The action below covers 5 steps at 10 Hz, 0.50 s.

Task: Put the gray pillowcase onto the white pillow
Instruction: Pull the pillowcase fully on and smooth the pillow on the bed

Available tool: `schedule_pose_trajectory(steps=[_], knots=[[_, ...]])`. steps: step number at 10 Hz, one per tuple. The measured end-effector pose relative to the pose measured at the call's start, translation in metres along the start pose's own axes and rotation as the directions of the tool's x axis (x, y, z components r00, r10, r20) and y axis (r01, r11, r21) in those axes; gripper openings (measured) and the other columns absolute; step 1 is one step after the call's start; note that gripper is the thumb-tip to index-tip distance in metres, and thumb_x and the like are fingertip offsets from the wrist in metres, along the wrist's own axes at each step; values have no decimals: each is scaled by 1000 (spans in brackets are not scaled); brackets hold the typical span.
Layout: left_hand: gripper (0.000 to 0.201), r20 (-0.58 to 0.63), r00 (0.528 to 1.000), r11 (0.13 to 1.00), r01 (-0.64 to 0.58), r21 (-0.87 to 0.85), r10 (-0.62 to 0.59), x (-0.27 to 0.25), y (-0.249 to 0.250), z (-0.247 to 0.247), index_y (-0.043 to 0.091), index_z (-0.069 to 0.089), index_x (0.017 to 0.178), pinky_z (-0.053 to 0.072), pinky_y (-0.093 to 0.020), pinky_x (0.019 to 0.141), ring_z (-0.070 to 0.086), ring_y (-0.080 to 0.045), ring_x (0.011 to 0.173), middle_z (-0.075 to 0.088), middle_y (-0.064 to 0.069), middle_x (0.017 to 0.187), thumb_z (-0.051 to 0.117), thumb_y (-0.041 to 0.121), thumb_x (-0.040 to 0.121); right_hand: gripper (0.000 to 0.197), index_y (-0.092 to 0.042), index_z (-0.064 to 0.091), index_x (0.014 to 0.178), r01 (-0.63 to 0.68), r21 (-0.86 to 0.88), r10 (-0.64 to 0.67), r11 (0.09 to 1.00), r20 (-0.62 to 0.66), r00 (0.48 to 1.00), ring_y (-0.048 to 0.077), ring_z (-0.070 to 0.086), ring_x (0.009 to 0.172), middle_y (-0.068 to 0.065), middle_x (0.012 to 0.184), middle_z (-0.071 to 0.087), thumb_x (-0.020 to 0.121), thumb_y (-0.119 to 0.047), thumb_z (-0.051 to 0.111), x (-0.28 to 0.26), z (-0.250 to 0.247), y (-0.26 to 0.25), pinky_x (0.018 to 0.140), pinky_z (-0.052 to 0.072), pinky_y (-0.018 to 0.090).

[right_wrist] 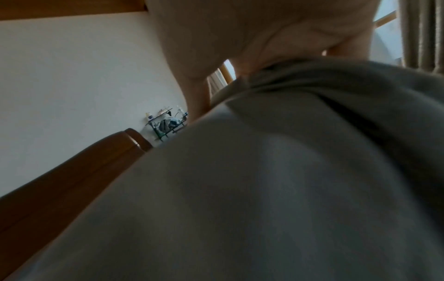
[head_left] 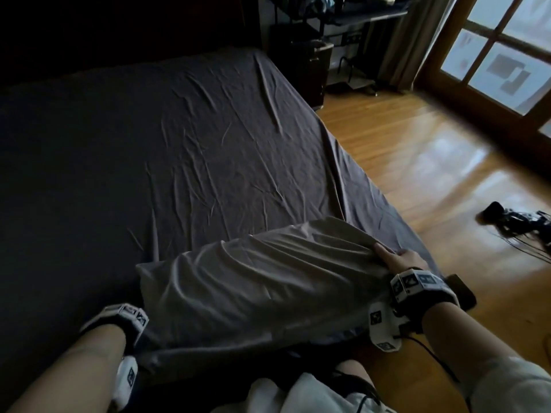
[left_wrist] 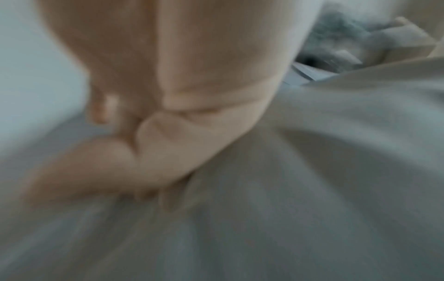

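The gray pillowcase lies bulging at the near edge of the bed, stretched between my two hands. The white pillow inside it is hidden by the cloth. My right hand grips the pillowcase's right end, with the fingers curled into a bunch of fabric. In the head view only the banded left wrist shows at the near left corner. The blurred left wrist view shows my left hand pinching a gather of the gray cloth.
A wrinkled dark gray sheet covers the bed, and a wooden headboard runs along its far side. To the right are a shiny wooden floor, black gear with cables, a shelf rack and glazed doors.
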<state>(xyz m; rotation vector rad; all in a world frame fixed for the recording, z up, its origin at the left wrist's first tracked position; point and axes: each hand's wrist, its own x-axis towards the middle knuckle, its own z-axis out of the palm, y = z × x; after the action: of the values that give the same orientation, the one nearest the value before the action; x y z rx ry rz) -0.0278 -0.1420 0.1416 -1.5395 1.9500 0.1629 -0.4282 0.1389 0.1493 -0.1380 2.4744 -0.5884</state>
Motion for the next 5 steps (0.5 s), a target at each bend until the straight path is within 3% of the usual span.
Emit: schedule_pose_trajectory(steps=[1, 2, 3, 4, 5], knots=[[77, 142, 989, 999, -40, -10, 41, -41, 28, -16, 14, 10, 148, 32, -41, 111, 27, -27, 140, 20, -6, 155, 55, 21, 85, 49, -12, 60, 79, 30, -83, -18, 996, 138, 990, 27, 54, 71, 10, 83, 60, 74, -61, 61, -5, 15, -3, 65, 39, 28], [80, 235, 970, 932, 24, -363, 67, -25, 60, 17, 17, 17, 146, 20, -45, 116, 16, -31, 143, 11, -12, 156, 54, 39, 79, 40, -8, 64, 77, 24, -76, -3, 997, 261, 965, 22, 56, 64, 8, 70, 61, 69, -47, 73, -6, 43, 2, 58, 43, 27], [87, 217, 969, 822, 31, -569, 114, -31, 108, 48, 30, 5, 147, 2, -47, 118, -12, -31, 144, -18, -11, 155, 60, 46, 82, 44, -5, 61, 91, -1, -65, 23, 998, 346, 938, 26, 57, 76, 9, 80, 61, 71, -43, 74, -6, 75, 11, 69, 42, 29], [97, 183, 980, 851, 28, -525, 81, -47, 127, 72, 37, -6, 145, -4, -53, 116, -25, -31, 140, -31, -8, 151, 56, 64, 75, 35, -5, 62, 91, 37, -5, -33, 999, 292, 956, 26, 57, 81, 14, 84, 62, 80, -38, 66, 3, 81, 19, 69, 37, 28], [99, 151, 986, 881, 8, -473, 73, -41, 124, 83, 39, -10, 144, 0, -57, 114, -23, -33, 141, -29, -7, 152, 54, 68, 73, 25, -1, 65, 104, -13, 79, 6, 997, 80, 997, 33, 58, 96, 25, 101, 63, 88, -18, 57, 25, 49, 40, 72, 32, 29]])
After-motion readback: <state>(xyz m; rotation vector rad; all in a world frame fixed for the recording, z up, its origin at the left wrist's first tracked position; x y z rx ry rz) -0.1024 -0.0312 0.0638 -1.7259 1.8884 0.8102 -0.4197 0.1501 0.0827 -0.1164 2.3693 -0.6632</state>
